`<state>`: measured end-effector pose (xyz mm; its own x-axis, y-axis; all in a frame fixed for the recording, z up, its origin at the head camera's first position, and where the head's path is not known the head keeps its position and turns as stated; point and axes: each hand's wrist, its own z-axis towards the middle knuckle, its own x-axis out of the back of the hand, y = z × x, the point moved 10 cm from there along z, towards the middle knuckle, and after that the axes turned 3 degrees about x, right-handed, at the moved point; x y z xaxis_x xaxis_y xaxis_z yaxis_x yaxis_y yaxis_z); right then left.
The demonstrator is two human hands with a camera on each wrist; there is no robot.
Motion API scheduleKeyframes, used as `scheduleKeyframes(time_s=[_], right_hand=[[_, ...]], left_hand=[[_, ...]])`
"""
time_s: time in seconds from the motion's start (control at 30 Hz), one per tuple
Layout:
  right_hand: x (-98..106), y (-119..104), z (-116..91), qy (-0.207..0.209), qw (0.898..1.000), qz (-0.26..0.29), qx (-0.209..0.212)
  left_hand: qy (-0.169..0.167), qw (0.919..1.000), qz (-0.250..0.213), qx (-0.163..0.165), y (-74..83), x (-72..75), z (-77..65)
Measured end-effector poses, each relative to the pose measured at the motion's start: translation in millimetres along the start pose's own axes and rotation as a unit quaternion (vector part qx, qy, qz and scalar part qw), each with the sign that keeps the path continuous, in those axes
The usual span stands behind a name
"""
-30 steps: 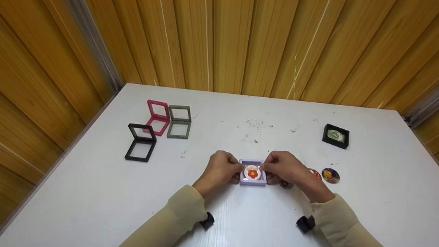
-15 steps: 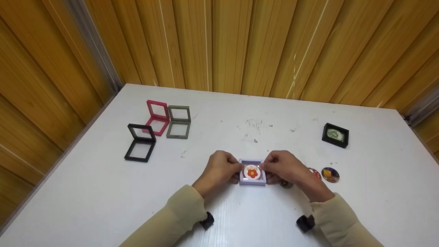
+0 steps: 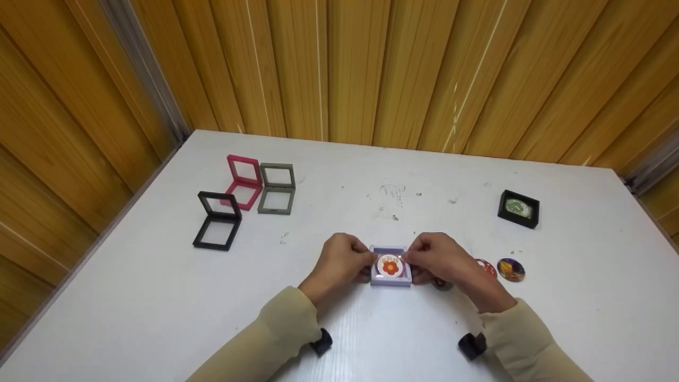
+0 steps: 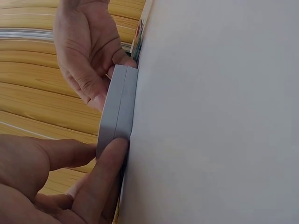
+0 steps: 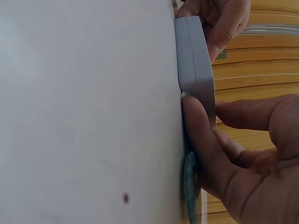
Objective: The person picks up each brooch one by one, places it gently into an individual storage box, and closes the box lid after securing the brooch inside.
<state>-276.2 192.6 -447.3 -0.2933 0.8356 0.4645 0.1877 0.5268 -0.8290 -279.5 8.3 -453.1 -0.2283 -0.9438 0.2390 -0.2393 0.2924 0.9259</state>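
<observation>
Lilac case (image 3: 391,283) sits near a badge (image 5: 189,186) partly hidden by fingers (image 5: 202,128).

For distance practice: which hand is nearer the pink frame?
Left. The left hand is in front and right of the pink frame; the right hand is farther right, past the lilac case.

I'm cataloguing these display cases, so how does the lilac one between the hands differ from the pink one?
The lilac case is closed; the pink case stands open, lid raised. The lilac case has a flower badge inside, while the pink case shows none. The left hand and right hand pinch the lilac case; neither touches the pink case. Both have square frames.
</observation>
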Motion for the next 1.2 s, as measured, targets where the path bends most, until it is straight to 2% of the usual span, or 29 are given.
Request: scheduleKeyframes(time_s=[0.27, 0.5, 0.73, 1.2], right_hand=[[0.8, -1.9, -0.8, 0.004, 1.000, 0.003, 0.007], [1.0, -1.1, -1.7, 0.011, 1.000, -0.008, 0.005], [2.0, -1.0, -3.1, 0.024, 1.000, -0.002, 0.000], [1.4, -7.0, -3.0, 0.036, 0.998, -0.043, 0.005]], left_hand=[[0.003, 0.9999, -0.001, -0.013, 1.7, 0.8, -1.8], [0.002, 1.0000, -0.001, -0.009, 1.3, 0.5, -1.4], [-0.009, 0.9993, -0.026, -0.027, 2.4, -0.9, -2.0], [-0.009, 0.9995, -0.020, -0.021, 3.1, 1.2, -2.3]])
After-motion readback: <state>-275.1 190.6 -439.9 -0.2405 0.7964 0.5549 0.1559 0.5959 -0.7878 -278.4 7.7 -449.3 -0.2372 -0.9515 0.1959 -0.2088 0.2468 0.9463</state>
